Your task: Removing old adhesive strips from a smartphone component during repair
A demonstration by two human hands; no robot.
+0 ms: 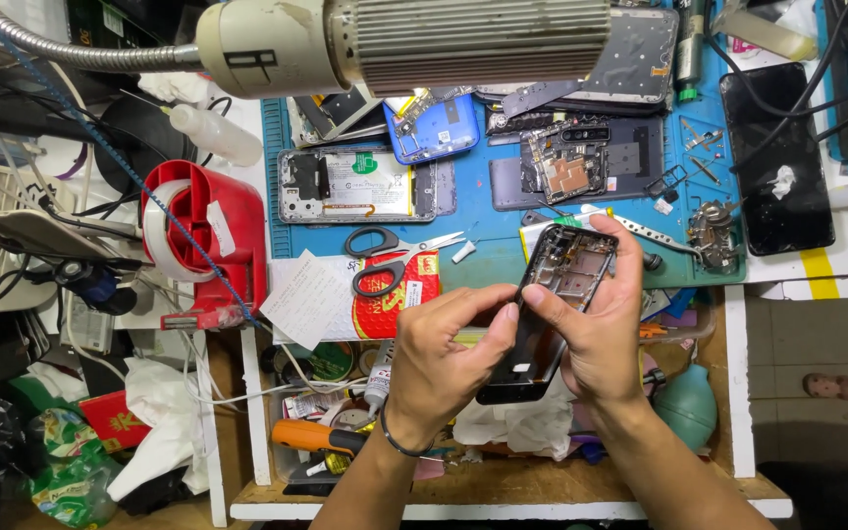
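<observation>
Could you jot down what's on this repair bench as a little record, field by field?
Setting: cluttered workbench with a blue work mat
Left hand: grips the lower left edge of a black phone frame, thumb pressing its side
Right hand: holds the frame's right side, fingers curled over its top
Frame state: opened, inner parts showing, tilted
On the mat: opened phones, scissors, loose circuit board
Left of mat: red tape dispenser
Overhead: lamp head on a flexible neck

Red-yellow packet [410, 294] under scissors [385, 257]
</observation>
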